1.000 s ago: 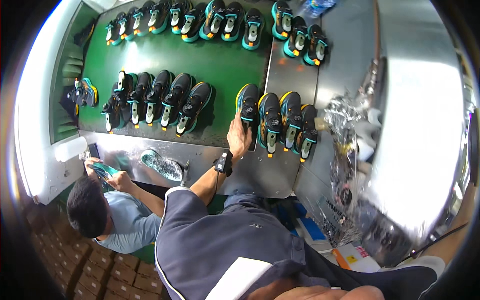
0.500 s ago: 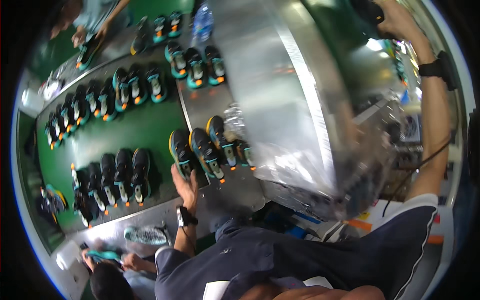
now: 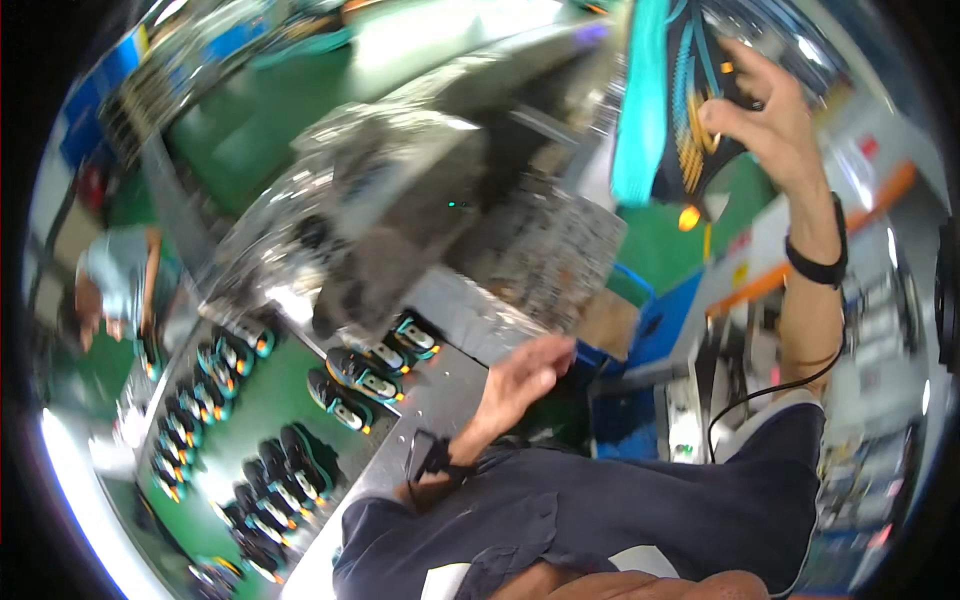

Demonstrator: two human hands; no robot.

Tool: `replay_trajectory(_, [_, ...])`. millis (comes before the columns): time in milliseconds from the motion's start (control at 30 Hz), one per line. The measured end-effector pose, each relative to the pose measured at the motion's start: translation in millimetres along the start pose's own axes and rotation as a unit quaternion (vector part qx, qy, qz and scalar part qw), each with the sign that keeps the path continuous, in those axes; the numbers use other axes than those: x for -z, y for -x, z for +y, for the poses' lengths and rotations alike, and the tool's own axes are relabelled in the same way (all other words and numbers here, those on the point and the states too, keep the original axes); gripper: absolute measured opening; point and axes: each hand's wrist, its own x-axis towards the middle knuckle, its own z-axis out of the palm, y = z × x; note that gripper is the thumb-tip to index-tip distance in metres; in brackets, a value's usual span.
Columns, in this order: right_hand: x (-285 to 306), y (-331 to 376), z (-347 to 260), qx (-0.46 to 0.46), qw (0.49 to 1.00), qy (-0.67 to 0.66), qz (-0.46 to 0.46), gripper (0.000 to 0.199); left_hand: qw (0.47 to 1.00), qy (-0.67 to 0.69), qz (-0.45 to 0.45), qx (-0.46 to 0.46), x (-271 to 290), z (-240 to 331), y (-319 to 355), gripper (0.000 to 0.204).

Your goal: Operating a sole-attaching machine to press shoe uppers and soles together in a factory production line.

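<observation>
Scanning from largest to smallest, I log the steel machine housing (image 3: pixel 400 200) first; it fills the upper middle of the view and is motion-blurred. Below it, the green conveyor belt (image 3: pixel 270 400) carries rows of black and teal shoes (image 3: pixel 350 385) standing side by side. At the left edge a co-worker (image 3: pixel 115 285) bends at the belt.

My right hand (image 3: pixel 765 110) is raised at the upper right, with a black wristband (image 3: pixel 815 265) below it. Its grip is closed on one shoe (image 3: pixel 680 100), fingers on the dark patterned sole, teal edge to the left. That shoe is held high, well apart from the belt.

My left hand (image 3: pixel 525 375) hangs open and empty over the steel tabletop (image 3: pixel 440 390), near the closest shoes but touching none.

Judged step: carrying or inspecting the lifted shoe. The next move calls for a steady grip and a clear spot to set it.
</observation>
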Motion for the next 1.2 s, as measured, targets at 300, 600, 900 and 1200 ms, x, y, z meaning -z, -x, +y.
replay_trajectory(300, [33.8, 299.3, 8.9, -0.353, 0.919, -0.025, 0.175, 0.069, 0.974, 0.166, -0.146, 0.057, -210.7, -42.5, -114.4, 0.047])
replay_trajectory(600, [12.4, 601.3, -4.0, -0.408, 0.647, -0.127, 0.632, 0.066, 0.906, 0.058, -0.28, 0.312, -407.5, -214.0, -47.3, 0.036])
replay_trajectory(900, [63.6, 790.0, -60.4, -0.474, 0.471, 0.073, 0.74, 0.057, 0.824, -0.132, -0.428, 0.346, -582.1, -421.2, -39.1, 0.064])
replay_trajectory(1200, [89.1, 829.6, -98.4, -0.569, 0.3, 0.23, 0.73, 0.054, 0.799, -0.431, -0.418, 0.027, -716.2, -629.2, -107.0, 0.086])
